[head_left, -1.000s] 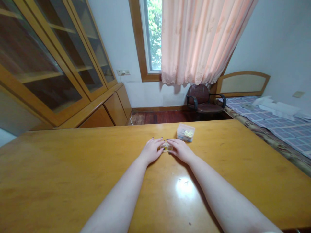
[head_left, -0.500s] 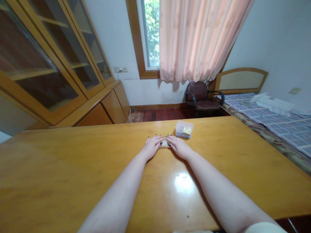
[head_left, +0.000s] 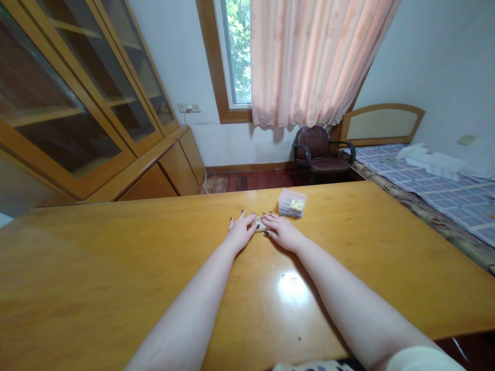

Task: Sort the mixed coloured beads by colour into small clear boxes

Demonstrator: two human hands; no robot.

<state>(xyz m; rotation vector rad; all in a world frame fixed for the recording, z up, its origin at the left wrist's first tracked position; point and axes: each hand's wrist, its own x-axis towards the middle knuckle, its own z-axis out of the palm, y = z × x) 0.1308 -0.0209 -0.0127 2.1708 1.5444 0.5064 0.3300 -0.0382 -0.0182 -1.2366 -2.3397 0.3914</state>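
Between my two hands a small, pale, flat rectangular block (head_left: 260, 225) lies on the wooden table (head_left: 147, 257). At its left side is my left hand (head_left: 240, 233), palm down, with the fingers stretched out and spread and the thumb at the block's edge. My right hand (head_left: 285, 232) reaches in from the other side. Its outstretched fingertips are at the block's right part, and the thumb lies apart, nearer to me. The fingers cover both ends of the block, so its full shape is hidden. Just beyond my right hand stands a clear plastic box (head_left: 293, 203) with yellow and darker contents.
A maroon armchair (head_left: 315, 149) stands past the table's far edge. On the right is a bed (head_left: 436, 180) with a checked cover and white pieces on it. A glass-door cabinet (head_left: 127, 149) lines the left wall. A pink curtain (head_left: 309, 62) partly covers the window.
My left hand's fingers have spread wider and the right thumb has drawn off the block's near side. The block now sits slightly tilted. The camera view has shifted a little.
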